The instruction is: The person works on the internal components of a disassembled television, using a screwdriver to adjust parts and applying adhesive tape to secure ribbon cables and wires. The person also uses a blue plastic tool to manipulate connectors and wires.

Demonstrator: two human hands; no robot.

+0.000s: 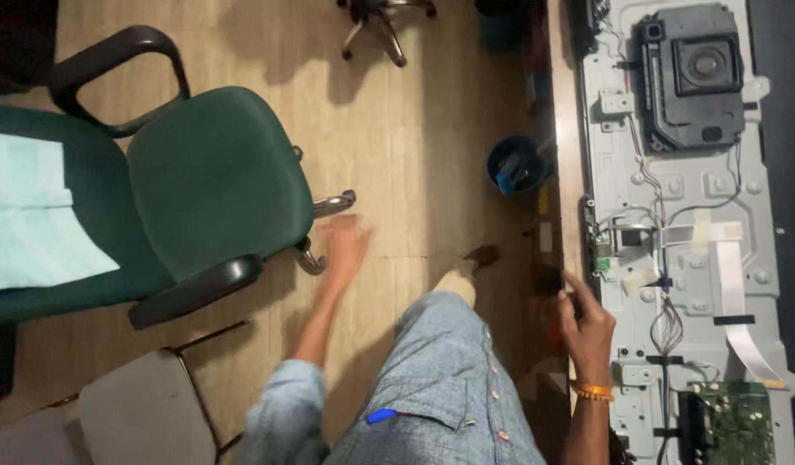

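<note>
I look down over the floor beside a workbench. My left hand point(344, 245) is stretched out over the wooden floor, blurred, fingers apart, close to the chrome base of a green office chair point(216, 176); it holds nothing. My right hand point(585, 320), with an orange bangle on the wrist, rests at the left edge of an opened flat-screen panel point(699, 215) on the bench. Its fingers curl at the panel's edge; whether they hold something small is unclear. The panel shows a black speaker box point(692, 73), white ribbon cables point(731, 284) and a green circuit board point(742, 422).
A blue bucket point(516, 164) with items in it stands on the floor by the bench. A grey-seated stool point(139, 413) is at lower left. Another chair's wheeled base point(384, 26) is at the top. My foot point(466, 271) and leg are between chair and bench.
</note>
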